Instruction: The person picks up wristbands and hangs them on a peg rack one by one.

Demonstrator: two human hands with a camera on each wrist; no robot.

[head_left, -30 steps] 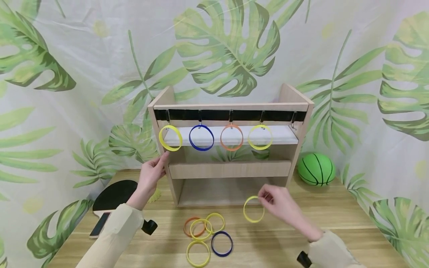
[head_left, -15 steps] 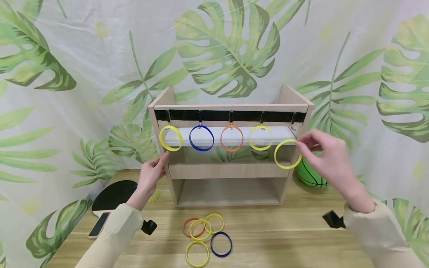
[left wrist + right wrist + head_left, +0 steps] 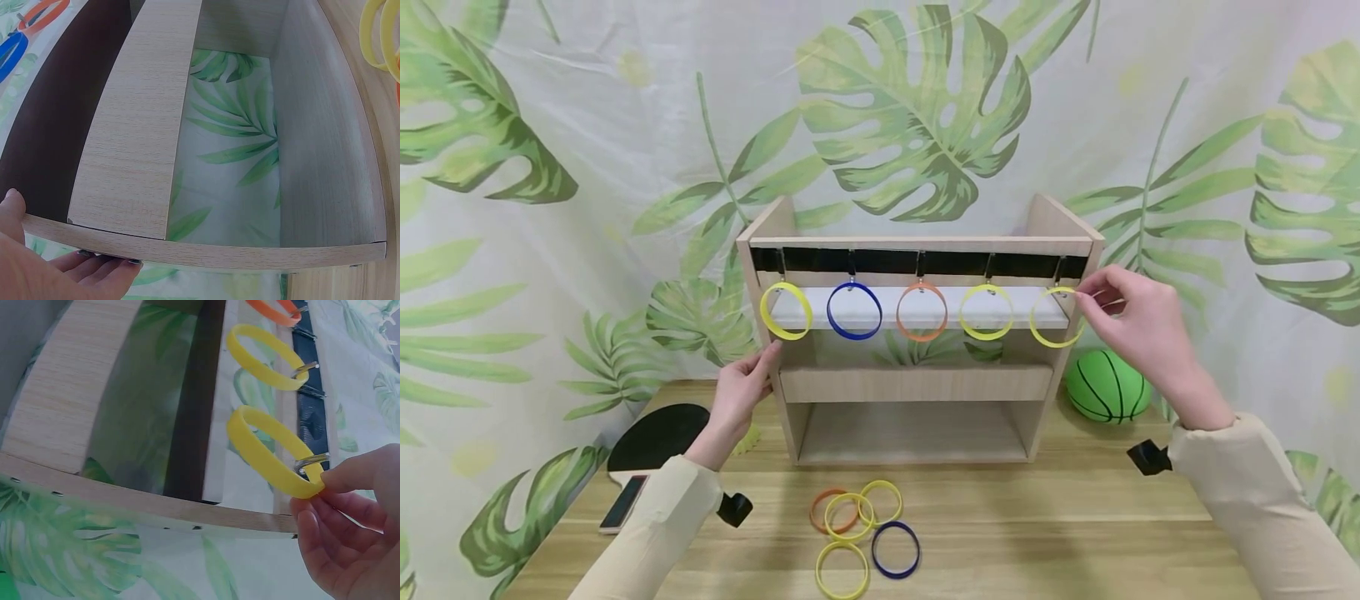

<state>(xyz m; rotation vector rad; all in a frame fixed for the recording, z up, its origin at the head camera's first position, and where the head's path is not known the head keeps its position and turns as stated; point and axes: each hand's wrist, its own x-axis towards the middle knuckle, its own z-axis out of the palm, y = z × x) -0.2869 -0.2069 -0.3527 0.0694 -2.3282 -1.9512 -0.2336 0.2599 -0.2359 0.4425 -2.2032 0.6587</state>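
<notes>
My right hand (image 3: pixel 1138 325) pinches a yellow silicone wristband (image 3: pixel 262 452) between thumb and fingers at the rightmost hook (image 3: pixel 312 461) of a wooden shelf (image 3: pixel 913 385). That hook's metal tip passes through the band in the right wrist view. The other hooks carry a yellow wristband (image 3: pixel 786 336), a blue wristband (image 3: pixel 854 336), an orange wristband (image 3: pixel 921 337) and another yellow wristband (image 3: pixel 987 337). My left hand (image 3: pixel 741 396) grips the shelf's left side panel (image 3: pixel 206 251), its thumb at the front edge and its fingers along the outer face.
In front of the shelf, several wristbands lie loose on the wooden table (image 3: pixel 1000 533), among them a dark blue wristband (image 3: pixel 896 576) and an orange wristband (image 3: pixel 815 518). A green ball (image 3: pixel 1108 386) sits right; a black paddle (image 3: pixel 655 433) and a phone (image 3: pixel 623 504) lie left.
My right hand has lifted the yellow wristband from low over the table up and right to the last hook, which now runs through it. My left hand has stayed on the side panel.
</notes>
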